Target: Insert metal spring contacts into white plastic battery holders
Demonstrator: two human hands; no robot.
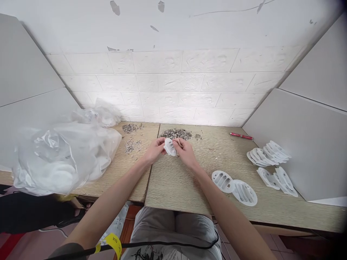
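Observation:
Both my hands meet above the middle of the wooden table (173, 184). My left hand (155, 150) grips a round white plastic holder (170, 147) from the left, fingers curled on its edge. My right hand (185, 150) pinches at the same holder from the right; whether a small metal piece sits in its fingertips is too small to tell. Just behind the hands lies a pile of small metal pieces (176, 134).
A large clear plastic bag (65, 155) of white parts fills the table's left. Smaller metal heaps (131, 144) lie beside it. Two white holders (234, 187) lie flat at right, stacks of more holders (268, 153) beyond, and a red pen-like tool (241, 136) near the wall.

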